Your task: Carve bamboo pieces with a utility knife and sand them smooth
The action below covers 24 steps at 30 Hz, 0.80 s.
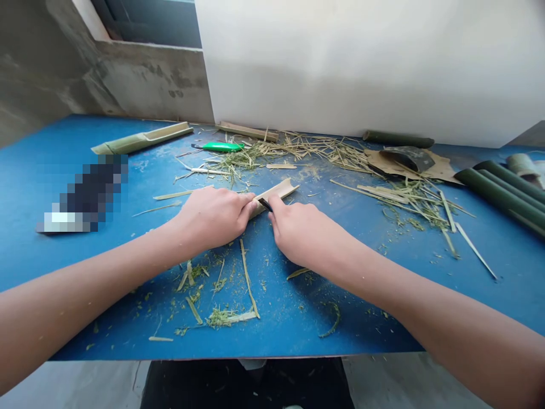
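The left grip point(217, 216) holds the bamboo piece point(281, 194) mid-surface point(366, 332), pointing toward two o'clock, likely to steady it; the right grip point(302, 230), closed around a dark blade point(264, 204), is braced close, presumably for control.

The left hand point(217, 217) covers the near end of a split bamboo piece point(281, 192); the right hand point(297, 227) hides most of a dark tool point(264, 204). Pixel blur masks a dark object point(91, 190) toward the left edge of the blue bench point(370, 338). The bench's right edge is cut off, along with bamboo tubes point(506, 199). Crumbs point(219, 317) near its front edge are too small to distinguish.
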Each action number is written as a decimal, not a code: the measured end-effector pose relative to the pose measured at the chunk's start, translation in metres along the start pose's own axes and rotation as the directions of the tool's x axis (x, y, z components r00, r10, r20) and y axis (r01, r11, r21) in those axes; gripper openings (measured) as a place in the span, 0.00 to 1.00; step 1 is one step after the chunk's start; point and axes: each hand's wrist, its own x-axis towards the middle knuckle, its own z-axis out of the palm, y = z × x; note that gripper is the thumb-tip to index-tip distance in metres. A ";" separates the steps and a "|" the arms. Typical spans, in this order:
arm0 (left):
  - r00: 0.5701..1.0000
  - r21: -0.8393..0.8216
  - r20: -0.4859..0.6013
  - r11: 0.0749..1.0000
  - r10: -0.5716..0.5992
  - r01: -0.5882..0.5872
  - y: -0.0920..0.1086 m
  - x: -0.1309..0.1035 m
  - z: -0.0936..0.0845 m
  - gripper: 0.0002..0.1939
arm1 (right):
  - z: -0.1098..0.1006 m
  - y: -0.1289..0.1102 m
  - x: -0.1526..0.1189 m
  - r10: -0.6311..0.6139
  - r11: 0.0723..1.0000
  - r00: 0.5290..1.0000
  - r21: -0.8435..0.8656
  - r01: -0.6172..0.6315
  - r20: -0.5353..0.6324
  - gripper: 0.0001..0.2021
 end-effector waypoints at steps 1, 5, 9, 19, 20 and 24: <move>1.000 -0.013 0.009 1.000 -0.002 0.002 0.000 0.001 0.001 0.28 | -0.001 -0.001 0.000 0.000 1.000 1.000 -0.006 0.000 0.001 0.19; 1.000 -0.032 0.024 0.999 0.004 -0.004 0.000 0.002 0.002 0.29 | -0.009 -0.005 0.000 0.020 1.000 0.998 -0.016 -0.019 0.056 0.20; 1.000 -0.004 0.024 1.000 0.020 -0.020 0.001 0.002 0.002 0.29 | -0.022 -0.011 -0.001 0.058 0.998 0.987 -0.034 -0.053 0.149 0.21; 0.996 -0.020 -0.031 0.997 0.079 -0.080 0.002 0.001 0.007 0.31 | -0.028 -0.019 -0.002 0.131 0.991 0.962 -0.045 -0.124 0.241 0.21; 0.996 -0.014 -0.030 0.996 0.089 -0.090 0.002 0.001 0.007 0.31 | -0.021 -0.017 -0.002 0.113 0.994 0.974 -0.025 -0.110 0.194 0.21; 0.994 -0.014 0.024 0.994 0.108 -0.108 -0.005 0.007 0.006 0.31 | -0.006 -0.015 -0.002 0.059 0.998 0.997 0.021 -0.060 0.048 0.20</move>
